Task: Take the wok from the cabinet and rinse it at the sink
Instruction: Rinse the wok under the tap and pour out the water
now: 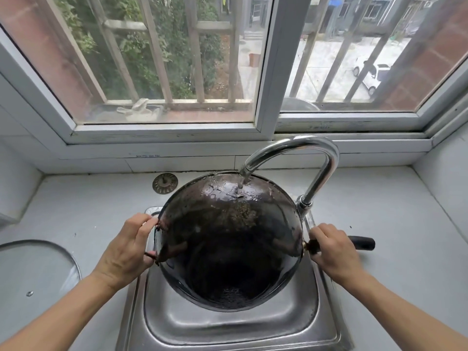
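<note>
Head view: your left hand (128, 245) grips the wok (230, 239) by its loop, your right hand (331, 249) its handle (361, 243).
Rinse: keep it tilted under the faucet (304, 158) stream, over the sink (228, 325).

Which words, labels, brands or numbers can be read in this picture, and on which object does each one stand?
No text can be read here.
Window frame: faint dark marks on its lower rail, too blurred to read.
Wall tile under the window: a small dark printed mark, too blurred to read.
Wok, faucet, sink and glass lid: no writing shows on them.
</note>
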`<action>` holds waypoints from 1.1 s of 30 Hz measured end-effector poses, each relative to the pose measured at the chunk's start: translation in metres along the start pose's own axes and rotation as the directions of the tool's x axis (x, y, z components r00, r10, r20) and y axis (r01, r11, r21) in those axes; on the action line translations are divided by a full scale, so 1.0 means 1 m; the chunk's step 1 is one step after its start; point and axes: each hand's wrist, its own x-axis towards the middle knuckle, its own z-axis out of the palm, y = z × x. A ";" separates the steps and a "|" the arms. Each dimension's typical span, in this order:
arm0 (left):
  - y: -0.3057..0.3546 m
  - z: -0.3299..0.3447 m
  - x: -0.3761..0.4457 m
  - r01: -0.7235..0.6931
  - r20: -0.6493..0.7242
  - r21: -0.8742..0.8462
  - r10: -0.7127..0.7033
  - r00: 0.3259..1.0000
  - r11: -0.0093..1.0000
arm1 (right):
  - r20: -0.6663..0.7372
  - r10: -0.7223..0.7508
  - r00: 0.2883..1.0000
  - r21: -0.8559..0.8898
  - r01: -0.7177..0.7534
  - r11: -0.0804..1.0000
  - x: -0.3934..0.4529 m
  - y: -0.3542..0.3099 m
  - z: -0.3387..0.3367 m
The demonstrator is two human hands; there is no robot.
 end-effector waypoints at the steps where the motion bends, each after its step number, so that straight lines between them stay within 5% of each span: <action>1: -0.001 0.000 0.002 0.006 0.016 0.006 -0.007 1.000 1.000 | 0.003 0.005 1.000 0.006 -0.005 1.000 0.000 0.001 0.000; 33: 0.017 0.006 0.065 -0.200 0.064 0.039 0.197 0.978 0.979 | 0.072 0.208 0.976 0.052 -0.211 0.976 -0.040 0.023 -0.013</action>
